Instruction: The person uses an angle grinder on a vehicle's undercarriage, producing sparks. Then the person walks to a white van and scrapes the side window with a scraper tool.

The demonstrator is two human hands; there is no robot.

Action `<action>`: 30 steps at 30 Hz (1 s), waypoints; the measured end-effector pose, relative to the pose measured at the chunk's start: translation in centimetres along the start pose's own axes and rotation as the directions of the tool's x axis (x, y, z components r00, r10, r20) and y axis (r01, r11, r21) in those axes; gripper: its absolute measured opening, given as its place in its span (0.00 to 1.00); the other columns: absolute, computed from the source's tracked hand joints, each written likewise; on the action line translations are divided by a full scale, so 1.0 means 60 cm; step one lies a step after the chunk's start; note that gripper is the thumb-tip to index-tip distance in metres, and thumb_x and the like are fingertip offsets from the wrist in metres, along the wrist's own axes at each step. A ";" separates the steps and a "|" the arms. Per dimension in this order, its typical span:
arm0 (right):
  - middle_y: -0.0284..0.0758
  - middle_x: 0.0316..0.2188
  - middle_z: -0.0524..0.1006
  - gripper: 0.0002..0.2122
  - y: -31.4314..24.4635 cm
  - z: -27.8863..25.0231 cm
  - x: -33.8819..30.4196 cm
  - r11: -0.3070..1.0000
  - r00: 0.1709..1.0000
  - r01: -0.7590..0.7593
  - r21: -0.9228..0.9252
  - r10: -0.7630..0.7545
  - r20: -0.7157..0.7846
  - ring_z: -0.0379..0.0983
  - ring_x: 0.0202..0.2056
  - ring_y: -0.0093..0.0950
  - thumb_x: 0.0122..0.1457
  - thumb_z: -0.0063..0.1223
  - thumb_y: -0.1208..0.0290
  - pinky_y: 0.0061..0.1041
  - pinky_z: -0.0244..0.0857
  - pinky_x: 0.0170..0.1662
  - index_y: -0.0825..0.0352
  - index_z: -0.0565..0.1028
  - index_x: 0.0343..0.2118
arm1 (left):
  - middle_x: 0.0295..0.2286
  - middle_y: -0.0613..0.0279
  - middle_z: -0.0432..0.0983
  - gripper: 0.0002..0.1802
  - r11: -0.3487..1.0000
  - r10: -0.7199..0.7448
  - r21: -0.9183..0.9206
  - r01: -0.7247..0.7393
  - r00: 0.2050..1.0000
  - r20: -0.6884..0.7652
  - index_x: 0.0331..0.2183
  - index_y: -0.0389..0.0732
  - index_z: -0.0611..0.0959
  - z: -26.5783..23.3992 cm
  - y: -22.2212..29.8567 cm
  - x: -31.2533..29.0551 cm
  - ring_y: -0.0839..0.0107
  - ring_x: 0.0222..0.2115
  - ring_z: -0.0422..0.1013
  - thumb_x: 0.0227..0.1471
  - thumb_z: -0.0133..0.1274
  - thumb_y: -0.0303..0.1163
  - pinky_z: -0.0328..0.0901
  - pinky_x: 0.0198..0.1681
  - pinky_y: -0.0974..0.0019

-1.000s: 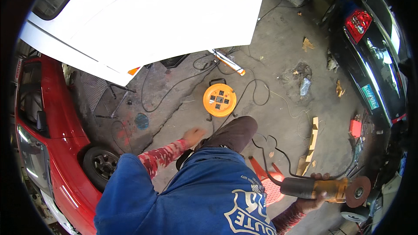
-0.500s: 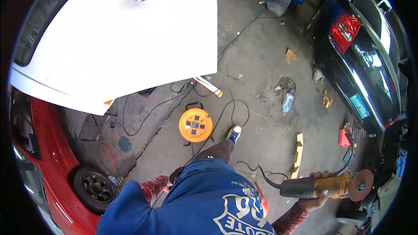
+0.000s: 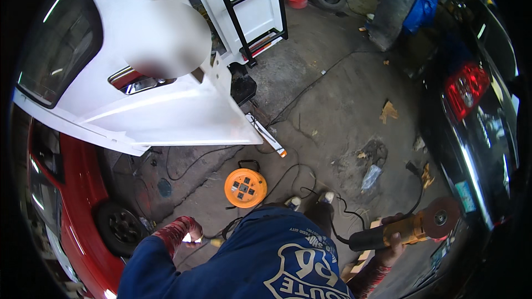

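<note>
In curled right hand (image 3: 394,246), grinder (image 3: 411,230)

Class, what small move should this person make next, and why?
Perhaps ease the right shoe away from the black cord: the cord loops close by the feet and runs to the grinder, which the right hand holds, so a snag could tug it.
</note>
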State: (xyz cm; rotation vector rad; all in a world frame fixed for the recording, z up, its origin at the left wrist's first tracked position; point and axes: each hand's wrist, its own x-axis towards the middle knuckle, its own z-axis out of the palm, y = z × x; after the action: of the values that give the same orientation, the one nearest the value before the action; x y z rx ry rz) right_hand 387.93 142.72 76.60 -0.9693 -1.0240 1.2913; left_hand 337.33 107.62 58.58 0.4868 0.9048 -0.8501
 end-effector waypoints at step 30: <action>0.34 0.38 0.78 0.22 0.217 0.597 0.676 0.842 0.144 -0.198 -0.501 0.531 0.835 0.76 0.32 0.23 0.45 0.66 0.77 0.25 0.73 0.34 0.71 0.74 0.46 | 0.29 0.62 0.70 0.16 0.123 -0.683 0.499 -0.858 -0.438 -0.584 0.41 0.37 0.70 -0.362 0.488 -0.664 0.75 0.29 0.66 0.53 0.57 0.27 0.65 0.34 0.68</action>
State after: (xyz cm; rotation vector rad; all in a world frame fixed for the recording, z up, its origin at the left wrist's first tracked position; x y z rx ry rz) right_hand 350.27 183.67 75.85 -0.5109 -2.0781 2.3763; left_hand 337.11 156.84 80.77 0.2452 2.2501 2.0274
